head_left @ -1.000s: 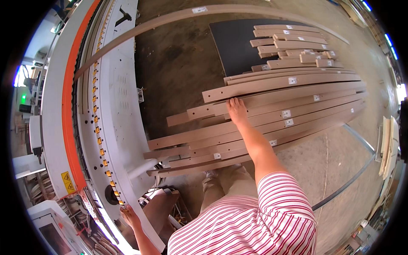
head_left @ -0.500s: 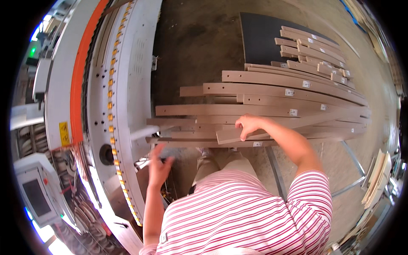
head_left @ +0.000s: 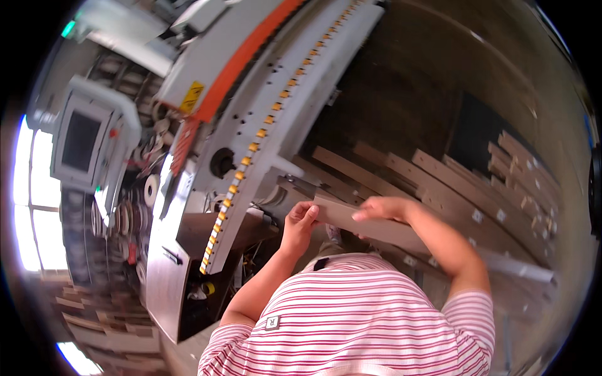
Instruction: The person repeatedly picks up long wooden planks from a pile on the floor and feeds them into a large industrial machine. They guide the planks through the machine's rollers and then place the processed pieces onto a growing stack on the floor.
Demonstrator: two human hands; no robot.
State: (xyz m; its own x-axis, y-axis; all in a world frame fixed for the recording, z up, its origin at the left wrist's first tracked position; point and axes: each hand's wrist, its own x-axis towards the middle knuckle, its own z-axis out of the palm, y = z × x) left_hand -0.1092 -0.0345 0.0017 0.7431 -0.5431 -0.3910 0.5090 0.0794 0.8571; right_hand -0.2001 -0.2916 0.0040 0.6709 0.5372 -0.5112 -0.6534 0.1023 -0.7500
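One long, flat brown board (head_left: 338, 214) in hand, left fingers (head_left: 308, 214) pinching its end, right hand (head_left: 384, 210) grasping farther along, off the white metal machine's yellow-rollered edge (head_left: 253, 147); other brown boards (head_left: 448, 185) lie unhandled.

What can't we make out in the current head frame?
All in the head view:
Right hand: most fingers hidden under the long flat brown board.
That board's middle: covered by the right forearm.
Small white labels on stacked brown boards: contents blurred, too small.
Long grey-and-orange machine: cut off by top edge.
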